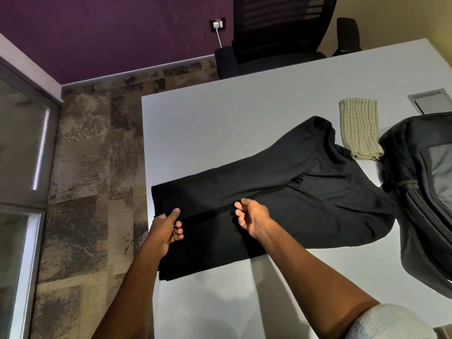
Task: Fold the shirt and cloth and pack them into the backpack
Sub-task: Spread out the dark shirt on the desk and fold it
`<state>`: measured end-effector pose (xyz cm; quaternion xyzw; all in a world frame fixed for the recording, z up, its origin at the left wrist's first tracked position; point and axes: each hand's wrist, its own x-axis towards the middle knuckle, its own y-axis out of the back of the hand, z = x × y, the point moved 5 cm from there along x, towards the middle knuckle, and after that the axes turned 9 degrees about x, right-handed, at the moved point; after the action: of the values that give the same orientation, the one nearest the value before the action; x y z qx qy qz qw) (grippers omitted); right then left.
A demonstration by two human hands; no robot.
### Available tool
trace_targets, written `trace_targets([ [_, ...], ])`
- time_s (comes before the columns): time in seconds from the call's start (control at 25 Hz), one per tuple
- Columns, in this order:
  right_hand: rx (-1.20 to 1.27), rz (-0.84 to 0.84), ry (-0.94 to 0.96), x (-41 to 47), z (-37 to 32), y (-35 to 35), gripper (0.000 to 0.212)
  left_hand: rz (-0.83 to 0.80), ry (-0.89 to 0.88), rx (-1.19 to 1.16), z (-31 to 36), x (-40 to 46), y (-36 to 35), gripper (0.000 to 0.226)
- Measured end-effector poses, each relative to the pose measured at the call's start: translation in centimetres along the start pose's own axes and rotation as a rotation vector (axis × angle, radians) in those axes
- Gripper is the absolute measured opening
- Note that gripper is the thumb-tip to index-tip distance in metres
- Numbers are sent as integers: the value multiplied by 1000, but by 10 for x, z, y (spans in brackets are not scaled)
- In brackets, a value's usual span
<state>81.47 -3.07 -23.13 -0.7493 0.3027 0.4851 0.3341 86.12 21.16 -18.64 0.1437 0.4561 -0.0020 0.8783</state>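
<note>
Left hand (168,225) pinching the near-left fold edge of the shirt (281,199); right hand (252,217) pinching the same edge nearer the shirt's middle. Shirt lying on the table (208,123), partly folded lengthwise, far end rumpled against the backpack (425,192). Cloth (359,128) beyond the shirt, already folded, not packed. Judged early: shirt folding unfinished, both items outside the backpack, whose opening cannot be made out.
</note>
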Motion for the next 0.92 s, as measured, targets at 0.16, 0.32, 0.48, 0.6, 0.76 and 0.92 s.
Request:
trace_targets([
  [0.16,171,13,151,-2,-8,8,19,14,-40,37,-4,4,3,23],
  [0.32,130,99,258,-2,-33,15,29,17,-85,86,-8,8,5,30],
  [0.48,75,223,364,-9,-16,36,38,129,-151,168,-9,13,8,40],
  [0.6,81,159,251,-12,11,48,29,178,-135,164,-11,17,14,47],
  [0.76,228,52,205,-1,-26,51,17,181,-103,176,-12,23,18,44],
  [0.92,351,120,235,10,-67,58,14,202,-99,145,-8,35,21,59],
])
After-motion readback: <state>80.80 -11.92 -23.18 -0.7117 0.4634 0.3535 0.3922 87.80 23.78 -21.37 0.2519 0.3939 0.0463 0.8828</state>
